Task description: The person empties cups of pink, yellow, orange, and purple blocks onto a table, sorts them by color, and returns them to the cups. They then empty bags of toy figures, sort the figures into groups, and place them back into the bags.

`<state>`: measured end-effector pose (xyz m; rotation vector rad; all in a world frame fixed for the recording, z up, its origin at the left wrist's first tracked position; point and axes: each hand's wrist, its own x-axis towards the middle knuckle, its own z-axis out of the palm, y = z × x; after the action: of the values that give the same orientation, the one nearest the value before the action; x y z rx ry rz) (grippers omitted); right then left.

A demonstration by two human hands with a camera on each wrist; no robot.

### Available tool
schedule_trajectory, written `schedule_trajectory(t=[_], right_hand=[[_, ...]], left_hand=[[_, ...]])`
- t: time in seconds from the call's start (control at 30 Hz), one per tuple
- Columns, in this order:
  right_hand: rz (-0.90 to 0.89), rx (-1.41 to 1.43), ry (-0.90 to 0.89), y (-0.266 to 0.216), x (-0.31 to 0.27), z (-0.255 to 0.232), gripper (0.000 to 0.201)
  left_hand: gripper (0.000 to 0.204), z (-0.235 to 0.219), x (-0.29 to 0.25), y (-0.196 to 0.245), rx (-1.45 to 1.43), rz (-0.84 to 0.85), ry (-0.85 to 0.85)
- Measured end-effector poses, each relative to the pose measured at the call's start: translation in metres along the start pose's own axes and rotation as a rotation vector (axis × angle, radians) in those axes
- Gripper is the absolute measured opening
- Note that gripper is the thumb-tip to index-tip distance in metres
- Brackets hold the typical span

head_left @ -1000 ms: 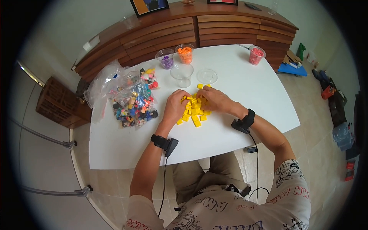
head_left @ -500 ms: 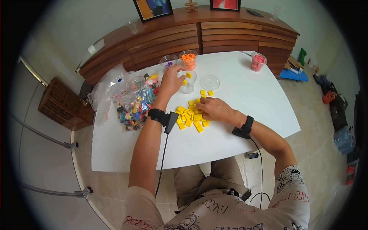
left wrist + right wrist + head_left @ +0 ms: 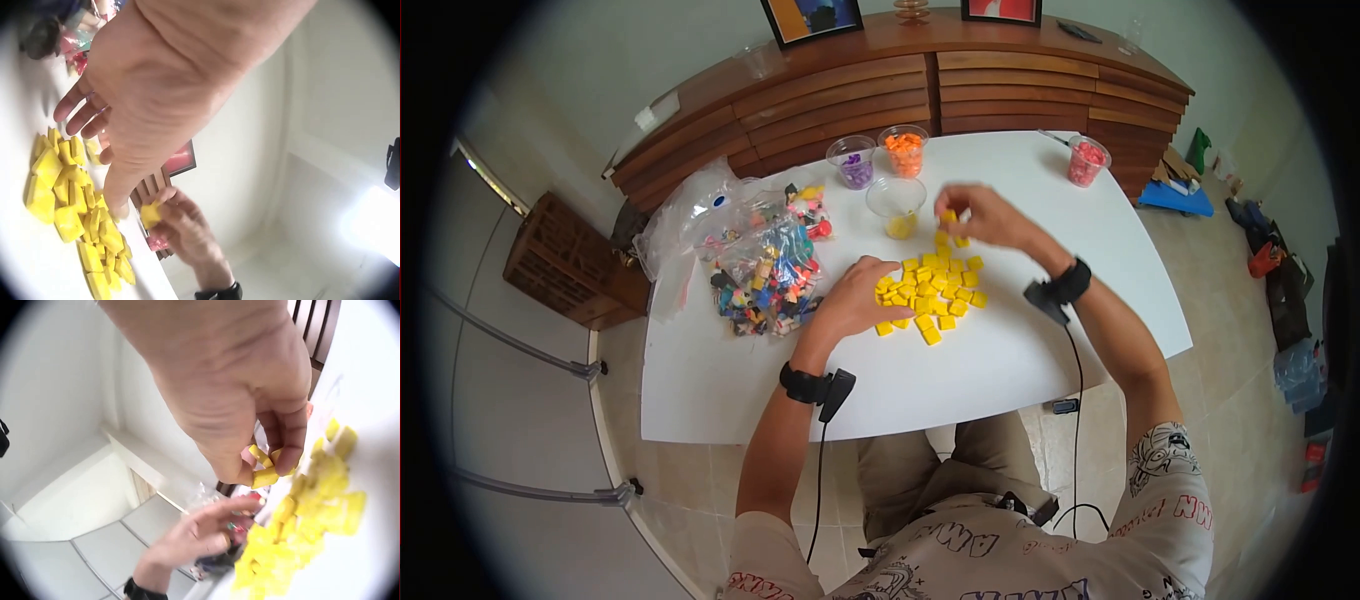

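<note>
A pile of yellow tiles (image 3: 930, 290) lies on the white table. At its left edge is the left hand (image 3: 855, 298), fingers spread and loosely bent, holding nothing that I can see. The right hand (image 3: 992, 217), above the pile's far side, pinches yellow pieces (image 3: 265, 477) between thumb and fingers; the right wrist view shows more than one. Just beyond the pile, a clear cup (image 3: 897, 208) holds some yellow pieces at its bottom. In the left wrist view the left palm (image 3: 150, 94) hangs beside the tiles.
Behind the clear cup stand cups of purple pieces (image 3: 856, 170) and orange pieces (image 3: 905, 155). A cup of pink pieces (image 3: 1086, 163) is at the far right corner. Plastic bags of small colourful figures (image 3: 770, 275) lie on the left. A wooden cabinet (image 3: 1020, 85) stands behind the white table (image 3: 1040, 360).
The left hand has come back from above the clear cup to the pile, its yellow pieces gone from its fingers. The right hand has lifted away from the pile with yellow pieces. Yellow now shows in the cup.
</note>
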<state>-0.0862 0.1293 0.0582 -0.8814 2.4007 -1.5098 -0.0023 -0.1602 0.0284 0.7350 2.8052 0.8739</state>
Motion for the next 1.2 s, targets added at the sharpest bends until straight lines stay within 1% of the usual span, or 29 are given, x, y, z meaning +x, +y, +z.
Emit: schedule_trajectory(t=[0.07,0.1,0.17,0.2,0.27,0.3,0.37,0.4,0.47,0.5,0.53,0.57,0.6,0.67,0.7,0.73,0.77,0.8,0.83,0.87,0.9,0.93,1.0,1.03,1.1,1.17,1.2], right_hand=[[-0.074,-0.094,0.055,-0.023,0.027,-0.011,0.017],[-0.074,-0.094,0.056,-0.032,0.039,-0.012,0.017],[-0.091,-0.266,0.097,-0.044,0.062,-0.011,0.017],[-0.094,-0.266,0.097,-0.046,0.071,-0.009,0.017],[-0.070,-0.228,0.048,-0.039,0.085,-0.003,0.018],[-0.070,-0.227,0.046,-0.035,0.088,-0.004,0.018],[-0.138,-0.297,0.124,-0.030,0.088,-0.006,0.019],[-0.136,-0.296,0.121,-0.026,0.084,-0.007,0.019],[-0.201,-0.330,0.215,-0.013,0.072,-0.015,0.018],[-0.188,-0.371,0.237,-0.006,0.066,-0.018,0.018],[-0.181,-0.373,0.239,-0.002,0.055,-0.020,0.018],[-0.130,-0.419,0.210,-0.001,0.041,-0.021,0.017],[-0.077,-0.463,0.177,0.001,0.027,-0.020,0.015],[-0.076,-0.588,0.001,0.020,0.002,-0.020,0.016],[-0.042,-0.639,0.028,0.030,-0.010,-0.014,0.021],[0.086,-0.636,-0.012,0.028,-0.020,-0.007,0.028],[0.117,-0.692,-0.039,0.025,-0.030,0.003,0.029],[0.146,-0.749,-0.068,0.022,-0.037,0.014,0.030],[0.145,-0.748,-0.070,0.018,-0.043,0.023,0.030],[0.093,-0.719,-0.088,0.014,-0.048,0.030,0.033],[0.041,-0.690,-0.104,0.010,-0.052,0.037,0.037],[0.039,-0.688,-0.103,0.007,-0.057,0.045,0.037],[0.014,-0.644,-0.105,0.001,-0.061,0.056,0.049],[0.009,-0.644,-0.100,0.000,-0.061,0.058,0.049],[0.051,-0.588,-0.135,0.000,-0.060,0.060,0.046],[0.074,-0.555,-0.151,0.002,-0.057,0.058,0.045],[0.088,-0.513,-0.198,0.004,-0.054,0.056,0.040]], left_hand=[[0.069,0.006,0.000,0.000,-0.011,0.045,-0.010],[0.069,0.008,0.001,0.000,-0.010,0.046,-0.011],[0.053,0.012,0.004,-0.004,0.028,0.029,-0.008],[0.053,0.012,0.006,-0.007,0.029,0.029,-0.006],[0.033,0.011,0.009,-0.010,-0.025,0.028,0.010],[0.033,0.012,0.009,-0.012,-0.026,0.026,0.011],[0.017,0.011,0.007,-0.009,-0.030,0.018,0.057],[0.017,0.009,0.006,-0.008,-0.033,0.015,0.056],[0.015,0.010,0.005,-0.008,-0.051,0.029,0.118],[0.015,0.010,0.005,-0.008,-0.056,0.031,0.115],[0.015,0.010,0.004,-0.009,-0.061,0.037,0.147],[0.015,0.010,0.005,-0.010,-0.065,0.044,0.181],[0.015,0.010,0.005,-0.011,-0.071,0.045,0.178],[0.014,0.009,0.006,-0.012,-0.108,0.064,0.195],[0.014,0.008,0.008,-0.009,-0.111,0.065,0.195],[0.014,0.002,0.008,-0.001,-0.117,0.066,0.234],[0.014,-0.004,0.009,0.007,-0.121,0.069,0.275],[0.014,-0.010,0.013,0.013,-0.121,0.068,0.275],[0.014,-0.017,0.018,0.018,-0.122,0.090,0.331],[0.014,-0.024,0.024,0.019,-0.122,0.112,0.387],[0.015,-0.030,0.032,0.020,-0.107,0.113,0.398],[0.015,-0.037,0.040,0.022,-0.104,0.113,0.399],[0.015,-0.051,0.059,0.029,-0.073,0.164,0.466],[0.016,-0.057,0.071,0.028,-0.047,0.195,0.484],[0.015,-0.062,0.100,0.021,-0.013,0.205,0.487],[0.015,-0.058,0.113,0.013,0.016,0.211,0.484],[0.015,-0.056,0.119,0.008,-0.022,0.194,0.475]])
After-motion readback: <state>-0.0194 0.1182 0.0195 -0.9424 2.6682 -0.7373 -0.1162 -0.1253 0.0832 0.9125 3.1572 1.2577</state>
